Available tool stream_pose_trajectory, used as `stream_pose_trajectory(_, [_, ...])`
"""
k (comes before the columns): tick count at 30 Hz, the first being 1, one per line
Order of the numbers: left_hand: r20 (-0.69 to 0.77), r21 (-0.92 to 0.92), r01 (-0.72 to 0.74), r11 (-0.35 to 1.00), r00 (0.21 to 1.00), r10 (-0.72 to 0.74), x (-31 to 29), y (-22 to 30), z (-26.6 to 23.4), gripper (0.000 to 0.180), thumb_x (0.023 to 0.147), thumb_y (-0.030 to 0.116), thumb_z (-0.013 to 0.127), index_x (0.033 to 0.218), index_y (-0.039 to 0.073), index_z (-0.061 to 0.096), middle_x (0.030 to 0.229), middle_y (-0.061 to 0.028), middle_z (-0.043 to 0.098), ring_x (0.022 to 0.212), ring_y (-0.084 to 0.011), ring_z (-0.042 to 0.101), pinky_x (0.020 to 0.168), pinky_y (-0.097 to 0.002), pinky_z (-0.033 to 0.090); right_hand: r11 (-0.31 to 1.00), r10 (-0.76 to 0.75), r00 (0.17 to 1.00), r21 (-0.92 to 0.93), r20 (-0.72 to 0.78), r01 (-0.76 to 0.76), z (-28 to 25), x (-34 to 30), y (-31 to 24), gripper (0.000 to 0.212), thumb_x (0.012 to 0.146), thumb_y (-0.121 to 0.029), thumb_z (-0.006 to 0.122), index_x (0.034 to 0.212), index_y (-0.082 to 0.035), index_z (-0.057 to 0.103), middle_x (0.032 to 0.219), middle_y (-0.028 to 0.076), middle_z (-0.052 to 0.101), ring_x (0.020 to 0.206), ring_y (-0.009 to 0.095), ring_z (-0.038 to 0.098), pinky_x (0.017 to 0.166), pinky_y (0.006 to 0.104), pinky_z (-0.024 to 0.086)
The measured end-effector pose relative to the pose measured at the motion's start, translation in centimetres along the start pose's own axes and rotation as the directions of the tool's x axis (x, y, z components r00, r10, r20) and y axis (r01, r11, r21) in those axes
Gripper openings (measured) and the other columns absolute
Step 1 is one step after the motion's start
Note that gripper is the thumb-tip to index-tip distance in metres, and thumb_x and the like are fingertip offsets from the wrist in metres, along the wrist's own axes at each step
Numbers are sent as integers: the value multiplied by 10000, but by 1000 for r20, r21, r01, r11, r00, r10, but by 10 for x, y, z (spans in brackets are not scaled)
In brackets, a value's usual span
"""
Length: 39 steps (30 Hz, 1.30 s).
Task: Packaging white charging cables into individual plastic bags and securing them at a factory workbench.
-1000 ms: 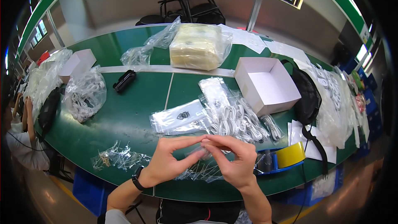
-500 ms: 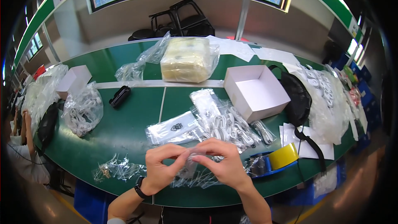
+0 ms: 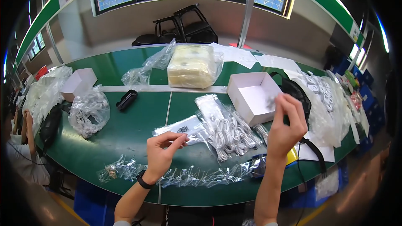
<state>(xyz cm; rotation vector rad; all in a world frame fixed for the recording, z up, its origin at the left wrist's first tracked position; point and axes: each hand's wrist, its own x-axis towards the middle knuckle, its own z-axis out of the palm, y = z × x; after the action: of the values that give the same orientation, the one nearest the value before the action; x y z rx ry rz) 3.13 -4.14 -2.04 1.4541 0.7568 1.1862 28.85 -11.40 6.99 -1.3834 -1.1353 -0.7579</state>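
My right hand (image 3: 288,127) is raised at the front of the open white box (image 3: 261,114), thumb and fingers pinched together. A small translucent grey blur shows at its fingertips, over the box's inside; I cannot make out what it is. Lower and to the left, my left hand (image 3: 161,152) has thumb and forefinger closed beside the flat clear packet with a dark emblem (image 3: 183,129). Whether it holds anything is not visible. Coiled white cables in clear bags (image 3: 230,133) lie between the hands. A row of small clear plastic pieces (image 3: 197,177) runs along the near table edge.
A plastic-wrapped yellowish block (image 3: 190,69) stands at the back. To the left are a black case (image 3: 126,99), a bag of white cables (image 3: 88,117) and a white box (image 3: 78,84). A black bag (image 3: 296,94) and a yellow-and-blue object (image 3: 292,156) are at the right.
My hands have parted from a clear plastic piece they were both pinching. The right has gone up and right to the white box; the left has moved slightly left and up.
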Motion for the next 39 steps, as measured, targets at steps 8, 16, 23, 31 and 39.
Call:
stream_pose_trajectory(8, [30,-62,10,998,1000,-8,8,-7,-8,128,955,53,647,986,-52,713,897,-127,734,795,-161,709,714,-267,574,980,97,911,-200,401,-16,48,-64,26,204,860,-119,697,1013,16,698,1158,164,656,1055,370,618,917,430,489])
stream_pose_trajectory(16, [81,-11,84,996,993,-83,8,-18,-7,166,965,75,645,1026,-62,714,920,-127,734,809,-164,710,751,-270,575,924,199,662,-363,722,118,63,-106,-6,282,794,-254,763,913,-8,694,973,150,597,960,341,563,883,429,437])
stream_pose_trajectory(23, [76,-33,84,996,994,-82,7,-19,-3,158,966,63,639,1019,-65,714,915,-127,733,813,-166,710,765,-276,586,957,276,620,-154,734,-244,50,-91,11,191,798,-182,756,815,-4,689,858,132,647,820,316,629,746,415,503])
stream_pose_trajectory(31, [92,-25,97,995,991,-95,7,-11,0,256,970,87,635,1172,-68,667,1116,-149,704,1024,-204,688,918,-324,556,492,303,492,309,816,-814,44,-79,-11,80,919,-63,680,945,12,691,895,55,708,827,104,654,759,244,519])
stream_pose_trajectory(39, [211,-208,24,978,977,21,4,4,-6,331,995,146,579,1228,-77,648,1226,-190,674,1141,-231,636,1018,-358,489,67,9,281,280,960,-958,46,-96,-27,108,931,-36,685,1009,38,694,966,61,712,883,99,649,813,239,523])
